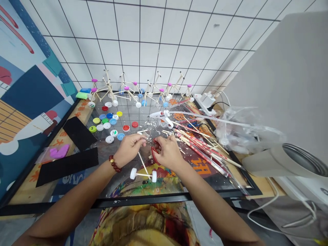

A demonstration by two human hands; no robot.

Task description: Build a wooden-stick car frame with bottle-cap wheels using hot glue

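A clear, glossy table top in a black frame (pixel 166 179) filled the space below a white tiled wall with black grid lines (pixel 148 30), between a colourful painted panel (pixel 30 89) on the left and a plain grey panel (pixel 282 68) on the right. Over its middle, the left hand (pixel 130 147) had its thumb and forefinger pinched together — what lay between them was too small to tell — while the right hand (pixel 167 150), just beside it, was clamped on a small red-handled tool (pixel 154 155). A pale wooden stick piece with 2 white round caps (pixel 142 174) lay on the surface just below the hands. Loose, multicoloured plastic bottle caps (pixel 113 121) spread beyond the left hand, near 2 black flat rectangular sheets (pixel 69 166). Along the wall stood a row of pale stick figures with pink knobs (pixel 126 88). A white glue gun (pixel 162 118) lay beyond the hands among pale scraps, with thin wooden sticks in red-and-clear wrappers (pixel 202 152) to the right. Farther right were a crumpled clear plastic bag (pixel 238 126) and a white power strip (pixel 205 102).
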